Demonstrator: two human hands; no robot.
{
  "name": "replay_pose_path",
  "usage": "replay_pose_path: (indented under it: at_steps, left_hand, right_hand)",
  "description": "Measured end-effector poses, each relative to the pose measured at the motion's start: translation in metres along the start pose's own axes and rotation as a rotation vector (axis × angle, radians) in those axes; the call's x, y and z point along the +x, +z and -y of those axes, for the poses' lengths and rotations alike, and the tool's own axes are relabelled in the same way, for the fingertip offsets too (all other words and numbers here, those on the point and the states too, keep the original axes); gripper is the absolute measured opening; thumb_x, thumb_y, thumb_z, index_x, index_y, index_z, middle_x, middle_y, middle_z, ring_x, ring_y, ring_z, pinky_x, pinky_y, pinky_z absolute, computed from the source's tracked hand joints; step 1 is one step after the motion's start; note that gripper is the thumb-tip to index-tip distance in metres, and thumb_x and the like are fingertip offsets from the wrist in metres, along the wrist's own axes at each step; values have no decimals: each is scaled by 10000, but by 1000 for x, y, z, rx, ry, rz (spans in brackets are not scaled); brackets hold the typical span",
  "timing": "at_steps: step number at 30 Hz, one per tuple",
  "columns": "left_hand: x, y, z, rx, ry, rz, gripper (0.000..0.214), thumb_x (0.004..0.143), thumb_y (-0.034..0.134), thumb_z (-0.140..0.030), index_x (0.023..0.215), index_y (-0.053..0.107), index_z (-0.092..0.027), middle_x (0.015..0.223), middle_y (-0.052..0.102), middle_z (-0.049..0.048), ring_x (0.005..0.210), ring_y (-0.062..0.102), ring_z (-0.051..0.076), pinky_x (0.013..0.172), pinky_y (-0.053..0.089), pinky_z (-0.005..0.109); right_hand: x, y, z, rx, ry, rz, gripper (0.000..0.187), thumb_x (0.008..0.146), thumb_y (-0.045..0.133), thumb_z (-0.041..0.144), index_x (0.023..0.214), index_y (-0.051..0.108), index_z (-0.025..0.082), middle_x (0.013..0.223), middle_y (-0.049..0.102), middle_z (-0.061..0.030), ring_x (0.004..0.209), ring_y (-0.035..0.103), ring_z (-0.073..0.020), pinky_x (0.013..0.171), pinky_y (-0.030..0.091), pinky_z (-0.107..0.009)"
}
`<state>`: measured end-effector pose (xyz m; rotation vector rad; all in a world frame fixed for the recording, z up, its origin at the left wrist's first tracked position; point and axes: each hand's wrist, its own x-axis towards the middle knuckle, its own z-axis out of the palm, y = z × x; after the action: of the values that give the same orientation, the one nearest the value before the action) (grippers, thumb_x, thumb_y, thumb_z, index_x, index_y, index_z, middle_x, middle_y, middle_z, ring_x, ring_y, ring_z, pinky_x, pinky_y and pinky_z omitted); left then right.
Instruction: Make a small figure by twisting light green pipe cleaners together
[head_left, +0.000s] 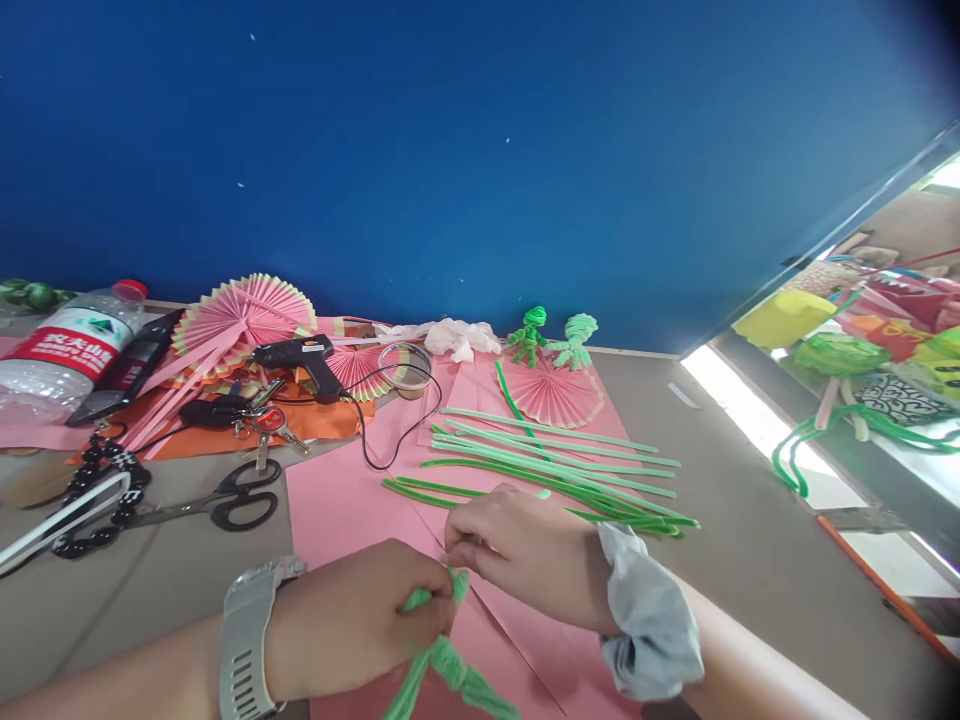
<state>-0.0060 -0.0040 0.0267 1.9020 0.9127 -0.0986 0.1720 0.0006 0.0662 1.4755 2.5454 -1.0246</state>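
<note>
My left hand [367, 615] is closed around a light green pipe-cleaner figure [450, 665], whose twisted legs hang below my fingers. My right hand [517, 545] touches my left fingertips, its fingers pinched at the upper end of the light green pipe cleaner [460, 582]; the exact grip is partly hidden. Just beyond my right hand, several loose pipe cleaners [555, 455], light and darker green, lie side by side on pink paper [337, 520]. Two finished-looking green pipe-cleaner figures, one darker [531, 335] and one lighter [576, 342], stand against the blue wall.
Black scissors [244, 495], a beaded bracelet [97, 500] and keys [271, 425] lie left. Behind them are a glue gun [304, 360], a tape roll [406, 368], pink paper fans [244, 320] and a plastic bottle [71, 350]. A blue wall [480, 170] bounds the table's back.
</note>
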Motion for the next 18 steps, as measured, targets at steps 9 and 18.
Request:
replay_pose_path:
  at_steps: [9,18]
  left_hand:
    - [14,-15,2,-426,-69,-10,234,826,361,-326,655,419,-177,568,371,-48,532,369,109,511,299,227]
    - [13,-27,-1,-720,-50,-6,270,813,448,-440,803,508,-177,702,361,-37,626,316,104,561,277,212]
  right_hand:
    - [-6,10,15,-430,-127,-192,162,732,465,41,690,553,170,734,632,-30,655,557,-182,634,402,-326]
    - [-16,-15,-5,-367,-165,-77,397,741,423,-6,1053,543,207,838,647,-21,743,575,-182,650,415,-291]
